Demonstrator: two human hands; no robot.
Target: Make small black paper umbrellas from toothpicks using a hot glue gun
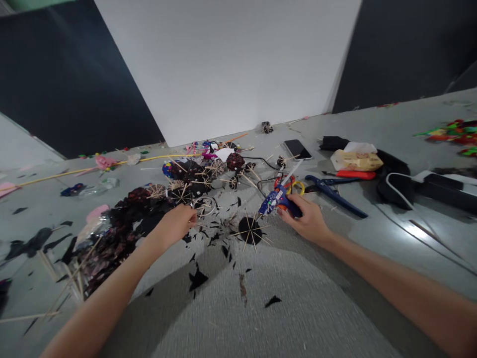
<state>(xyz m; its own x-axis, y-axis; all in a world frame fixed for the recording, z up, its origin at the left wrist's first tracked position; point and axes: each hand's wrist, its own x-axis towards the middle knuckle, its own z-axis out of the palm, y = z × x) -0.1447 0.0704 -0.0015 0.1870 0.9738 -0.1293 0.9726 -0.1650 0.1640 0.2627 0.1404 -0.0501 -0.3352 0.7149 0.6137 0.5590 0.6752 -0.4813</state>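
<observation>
My right hand (307,219) is wrapped around the handle of a blue hot glue gun (274,199), with a pale glue stick (291,173) jutting from its back. Just below the gun's nozzle, a black disc with thin wooden sticks spread like spokes (249,230) lies on the floor. My left hand (181,221) is closed in a pinch beside a clear ring-shaped roll (205,205); whatever its fingertips hold is too small to make out. Behind it sit several similar dark pieces with radiating sticks (181,194).
Dark crumpled material (115,238) heaps at left beside loose sticks (76,281). Black scraps (197,278) litter the floor in front. Toward the right lie a phone (297,149), blue pliers-like cutters (337,196), a red-handled tool (356,174) and a tissue pack (356,159). A white panel (231,64) stands behind.
</observation>
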